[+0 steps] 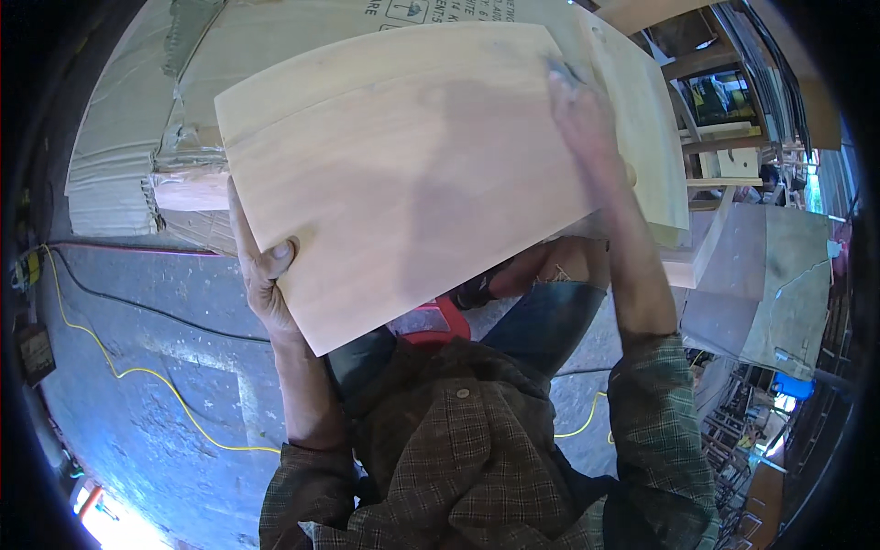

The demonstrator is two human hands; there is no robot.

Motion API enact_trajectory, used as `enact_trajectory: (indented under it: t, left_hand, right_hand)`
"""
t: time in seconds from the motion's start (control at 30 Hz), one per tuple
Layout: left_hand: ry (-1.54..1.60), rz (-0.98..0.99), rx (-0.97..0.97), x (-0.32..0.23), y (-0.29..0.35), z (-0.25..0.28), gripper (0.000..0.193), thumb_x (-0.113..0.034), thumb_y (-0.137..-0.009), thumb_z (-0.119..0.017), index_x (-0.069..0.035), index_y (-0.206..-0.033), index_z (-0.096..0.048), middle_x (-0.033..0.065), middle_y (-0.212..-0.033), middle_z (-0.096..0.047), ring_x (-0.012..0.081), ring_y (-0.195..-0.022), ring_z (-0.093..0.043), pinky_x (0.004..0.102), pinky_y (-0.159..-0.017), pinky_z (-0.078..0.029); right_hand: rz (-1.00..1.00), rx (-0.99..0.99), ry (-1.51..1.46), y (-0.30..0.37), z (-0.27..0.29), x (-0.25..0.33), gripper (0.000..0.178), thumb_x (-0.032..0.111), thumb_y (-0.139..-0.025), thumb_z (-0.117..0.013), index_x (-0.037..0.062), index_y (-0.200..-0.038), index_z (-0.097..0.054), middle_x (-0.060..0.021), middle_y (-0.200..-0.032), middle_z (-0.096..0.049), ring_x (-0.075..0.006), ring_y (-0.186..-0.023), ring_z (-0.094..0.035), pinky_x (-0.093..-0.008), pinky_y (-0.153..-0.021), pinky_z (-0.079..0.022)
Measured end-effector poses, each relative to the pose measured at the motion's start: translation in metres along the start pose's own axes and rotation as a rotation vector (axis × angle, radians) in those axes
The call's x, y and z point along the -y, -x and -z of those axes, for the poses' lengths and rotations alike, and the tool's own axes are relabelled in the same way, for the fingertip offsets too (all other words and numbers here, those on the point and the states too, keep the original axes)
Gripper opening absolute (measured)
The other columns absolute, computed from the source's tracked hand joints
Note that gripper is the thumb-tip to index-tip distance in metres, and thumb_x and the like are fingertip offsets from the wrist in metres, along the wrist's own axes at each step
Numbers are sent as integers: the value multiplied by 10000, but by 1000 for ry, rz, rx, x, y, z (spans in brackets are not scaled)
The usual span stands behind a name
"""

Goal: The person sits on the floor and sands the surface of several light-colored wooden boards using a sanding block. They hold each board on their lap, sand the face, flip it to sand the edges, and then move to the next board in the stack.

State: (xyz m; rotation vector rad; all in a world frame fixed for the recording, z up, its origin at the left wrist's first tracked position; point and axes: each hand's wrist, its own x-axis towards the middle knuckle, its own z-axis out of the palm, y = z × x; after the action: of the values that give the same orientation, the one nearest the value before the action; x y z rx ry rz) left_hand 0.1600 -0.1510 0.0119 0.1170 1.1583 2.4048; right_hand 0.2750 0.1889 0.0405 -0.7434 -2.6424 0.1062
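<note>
A pale wooden panel (385, 183) with smooth, light grain is tilted across my lap, over the cardboard. My left hand (268, 275) grips its lower left edge, thumb on the upper face and fingers underneath. At the panel's far right corner, my right hand (582, 115) is closed and slightly blurred. Under its fingertips is a small dark grey piece of what looks like sandpaper (562, 68), pressed on the wood. Shadow from my right arm falls across the panel's middle.
Flattened cardboard (119, 119) covers the surface beyond the panel. Another pale board (642, 119) lies at the right, near wooden frames (720, 137). A yellow cord (174, 390) and a black cable (165, 312) run along the grey floor. A red stool (446, 321) shows beneath me.
</note>
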Motion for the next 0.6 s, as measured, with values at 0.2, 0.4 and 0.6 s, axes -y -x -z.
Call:
enact_trajectory:
  t: [0.2,0.4,0.6]
  left_hand:
    - [20,-5,8,-2,3,0,1043,-189,-657,-650,24,-1536,-132,259,-1425,-384,357,-1258,-491,434,-1021,-465]
    - [83,-9,13,0,2,-3,1032,-180,-675,-665,20,-1539,-138,254,-1424,-386,344,-1270,-479,428,-1037,-445]
    - [-6,-3,-6,0,0,1,1023,-179,-670,-645,22,-1537,-142,252,-1428,-386,342,-1268,-482,423,-1038,-444]
  right_hand:
    - [106,-45,-63,19,10,23,321,272,-945,-564,38,-1132,-681,-188,-1119,-653,-354,-1005,-651,-428,-870,-526]
    - [359,-145,-78,11,-2,55,344,278,-950,-558,21,-1154,-662,-198,-1065,-670,-367,-996,-652,-447,-863,-519]
    - [-202,167,-138,-7,9,0,477,358,-990,-490,29,-1328,-557,-209,-1316,-576,-366,-1228,-543,-406,-1030,-423]
